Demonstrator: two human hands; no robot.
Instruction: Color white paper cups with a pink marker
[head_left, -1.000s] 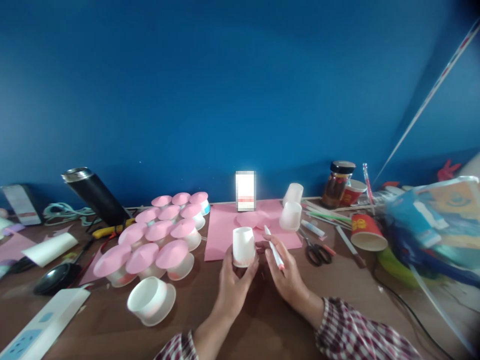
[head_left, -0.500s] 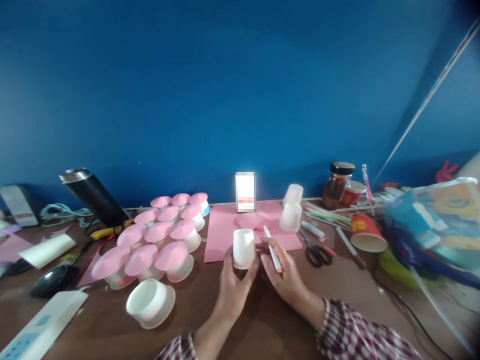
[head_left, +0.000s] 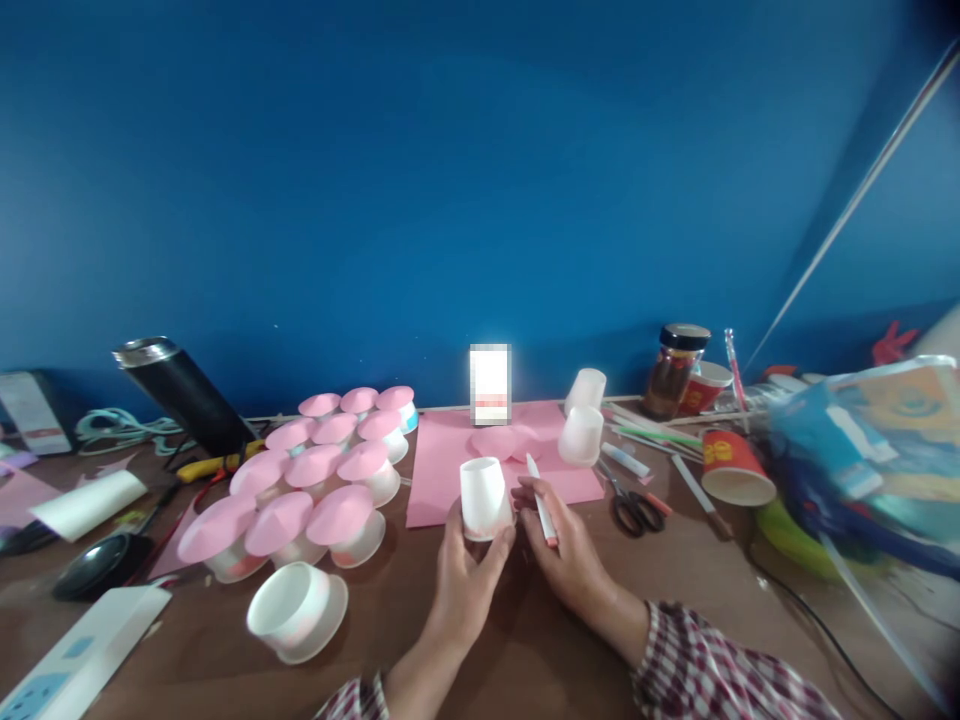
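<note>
My left hand [head_left: 471,570] is closed round an upside-down white paper cup [head_left: 484,495], which is held a little tilted above the table. Close beside it, my right hand [head_left: 564,545] grips a white marker [head_left: 543,500] with a reddish end, its pale end pointing up and away from me. Beyond both hands lies a pink paper sheet [head_left: 442,470] with pink paper discs [head_left: 493,442] on it. Two more white cups [head_left: 580,437] stand upside down at the sheet's right side.
At the left stand several cups with pink cone tops [head_left: 279,524]. A white cup [head_left: 289,605] on a round base is nearer me. Scissors [head_left: 636,510], a red cup [head_left: 735,468] and a lidded jar [head_left: 676,372] lie to the right. A black flask [head_left: 184,395] leans at the back left.
The cup in my left hand has tilted slightly and shifted a little left. My right hand, holding the marker, has moved slightly left. The view has shifted slightly.
</note>
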